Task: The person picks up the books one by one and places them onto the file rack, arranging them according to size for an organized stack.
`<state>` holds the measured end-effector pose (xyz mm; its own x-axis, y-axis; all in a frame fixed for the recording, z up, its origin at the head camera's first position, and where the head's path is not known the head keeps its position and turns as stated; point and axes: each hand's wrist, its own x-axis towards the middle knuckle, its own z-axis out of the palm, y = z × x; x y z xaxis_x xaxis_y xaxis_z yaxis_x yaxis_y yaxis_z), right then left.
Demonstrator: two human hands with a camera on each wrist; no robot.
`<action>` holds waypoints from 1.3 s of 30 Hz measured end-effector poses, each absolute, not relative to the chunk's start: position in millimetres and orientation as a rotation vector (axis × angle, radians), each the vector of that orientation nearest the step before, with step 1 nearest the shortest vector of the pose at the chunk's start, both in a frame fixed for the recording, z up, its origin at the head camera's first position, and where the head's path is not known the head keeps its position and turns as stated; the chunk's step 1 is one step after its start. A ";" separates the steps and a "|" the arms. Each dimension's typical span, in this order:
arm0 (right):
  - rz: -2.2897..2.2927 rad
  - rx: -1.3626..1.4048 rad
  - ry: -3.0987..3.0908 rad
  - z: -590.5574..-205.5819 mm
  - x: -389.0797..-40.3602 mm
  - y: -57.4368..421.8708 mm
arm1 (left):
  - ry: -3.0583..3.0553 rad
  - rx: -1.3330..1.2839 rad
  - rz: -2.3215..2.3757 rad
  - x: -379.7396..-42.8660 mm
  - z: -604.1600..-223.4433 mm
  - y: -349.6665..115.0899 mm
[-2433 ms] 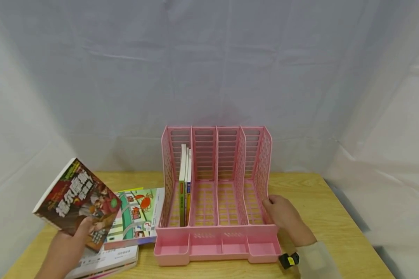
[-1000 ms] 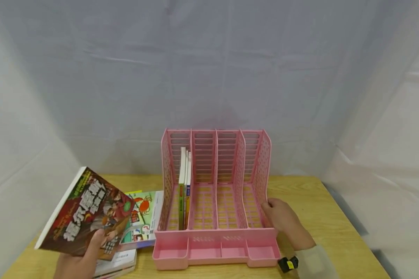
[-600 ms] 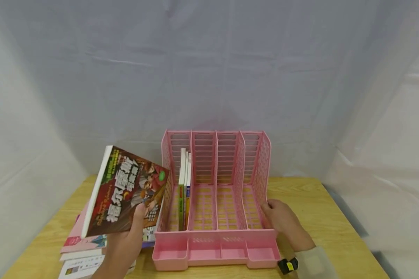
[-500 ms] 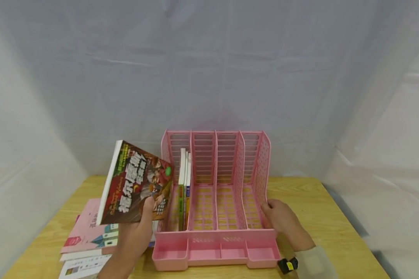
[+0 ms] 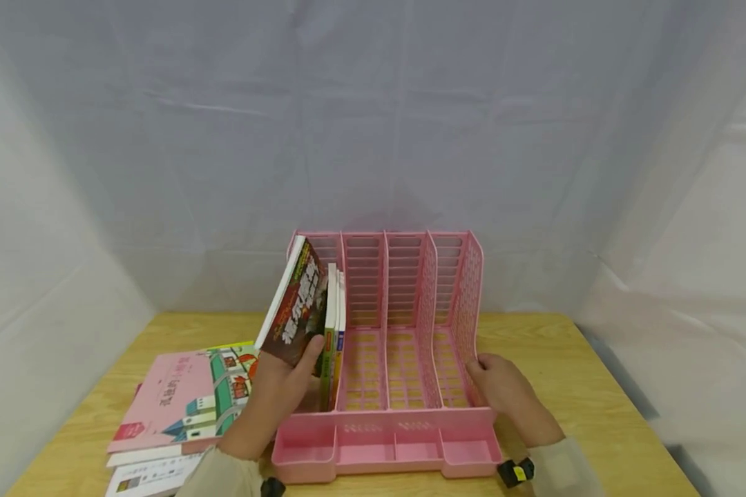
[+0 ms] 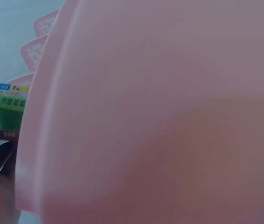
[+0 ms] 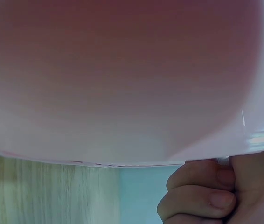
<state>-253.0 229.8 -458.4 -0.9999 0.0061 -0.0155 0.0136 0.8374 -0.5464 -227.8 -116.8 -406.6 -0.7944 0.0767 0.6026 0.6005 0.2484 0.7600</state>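
Observation:
A dark brown-red paperback book (image 5: 297,307) with white lettering is in my left hand (image 5: 280,386), the thumb over its cover. It leans at the mouth of the leftmost compartment of the pink desk file rack (image 5: 410,420). Several thin books (image 5: 333,345) stand upright there, just right of it; their green and blue spines (image 6: 6,100) also show in the left wrist view. My right hand (image 5: 506,390) grips the front edge of the rack's right side wall. In the right wrist view curled fingers (image 7: 195,198) show below a pink surface that fills most of the picture.
Left of the rack lies a loose pile of books: a pink one (image 5: 161,393), a green one with a crab (image 5: 239,373) and white ones (image 5: 152,476) below. Small open trays (image 5: 363,452) run along the rack's front. Wood tabletop (image 5: 553,359) extends to the right; pale sheeting (image 5: 373,124) hangs behind.
My left hand has carried the brown-red book rightwards from above the pile to the leftmost compartment, turning it more edge-on. The pink book is uncovered. My right hand has stayed on the rack.

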 end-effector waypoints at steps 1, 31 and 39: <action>-0.892 0.019 2.998 -458.2 -252.7 230.1 | -2.156 -0.542 -1.544 -229.3 -409.1 -117.9; -0.926 -0.011 2.975 -455.6 -252.2 234.4 | -2.641 -0.504 -1.270 -247.0 -451.7 -132.8; -0.918 -0.017 2.976 -456.6 -252.9 229.3 | -2.656 -0.479 -1.248 -242.6 -452.2 -137.5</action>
<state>-252.9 229.3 -456.6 -0.9996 -0.0182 -0.0228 -0.0022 0.8264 -0.5631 -242.6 -137.5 -452.2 -0.9342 0.2156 0.2842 0.3564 0.5986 0.7175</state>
